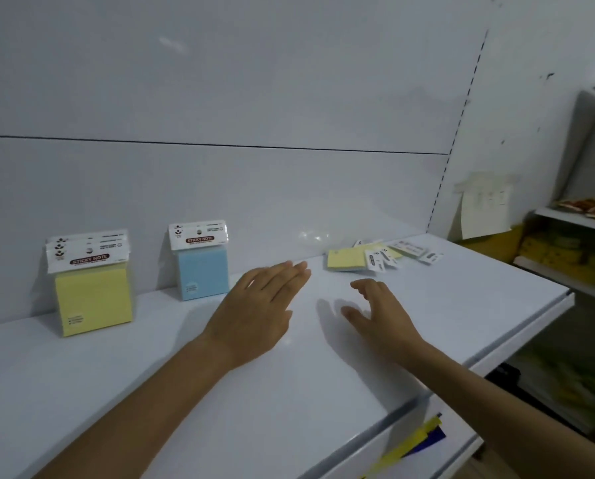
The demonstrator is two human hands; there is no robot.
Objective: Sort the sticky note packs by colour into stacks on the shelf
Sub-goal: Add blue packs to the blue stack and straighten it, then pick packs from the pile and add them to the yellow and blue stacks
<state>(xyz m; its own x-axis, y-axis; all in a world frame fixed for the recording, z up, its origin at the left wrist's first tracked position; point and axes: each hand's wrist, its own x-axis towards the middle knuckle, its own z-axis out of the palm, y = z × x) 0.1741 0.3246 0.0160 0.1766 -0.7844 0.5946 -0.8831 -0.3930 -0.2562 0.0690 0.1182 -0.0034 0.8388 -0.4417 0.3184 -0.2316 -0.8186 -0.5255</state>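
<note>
The 2 hands hover mid-frame over the shelf [289, 392], holding nothing: left hand [258, 305] flat with straight fingers, right hand [379, 316] loosely curled. Yellow stack [94, 302] stands left, blue stack [203, 274] beside it (apart), and loose packs [348, 259] lie centre-right.

Yellow stack [94, 299], blue pack [203, 273] upright; loose pile [379, 257] prob. yellow.
</note>
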